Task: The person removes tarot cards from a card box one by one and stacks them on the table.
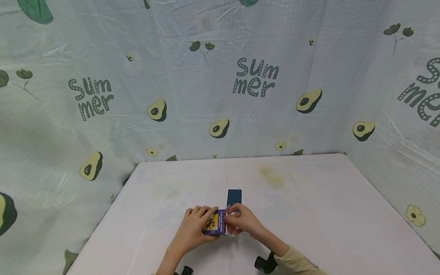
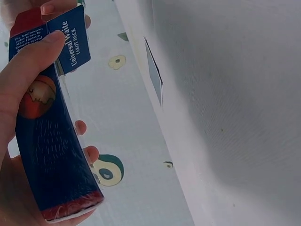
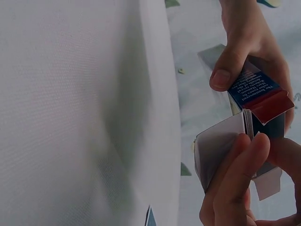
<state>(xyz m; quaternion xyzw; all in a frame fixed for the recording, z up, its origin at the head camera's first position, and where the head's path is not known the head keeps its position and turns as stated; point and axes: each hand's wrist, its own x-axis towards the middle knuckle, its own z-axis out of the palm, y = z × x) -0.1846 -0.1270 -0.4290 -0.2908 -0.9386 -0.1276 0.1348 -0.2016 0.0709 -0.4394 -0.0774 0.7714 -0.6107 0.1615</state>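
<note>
My left hand (image 1: pixel 196 225) grips a blue tarot card box (image 1: pixel 215 223) along its sides, above the table. "Universal Waite Tarot Deck" is printed on the box's lid flap (image 2: pixel 74 44), which stands open. My right hand (image 1: pixel 245 221) is at the box's open end, its fingers curled. In the right wrist view its fingers (image 3: pixel 235 183) pinch at a thin stack of cards (image 3: pixel 248 123) at the opening, beside a pale flap (image 3: pixel 218 146). How far the cards reach into the box is hidden. Dark-blue-backed cards (image 1: pixel 234 196) lie on the table just beyond the hands.
A white cloth with faint stains covers the table (image 1: pixel 309 214). Behind and beside it hang pale curtains (image 1: pixel 185 88) printed with avocados and "summer". Dark wrist camera mounts (image 1: pixel 266 263) sit on the forearms near the front edge.
</note>
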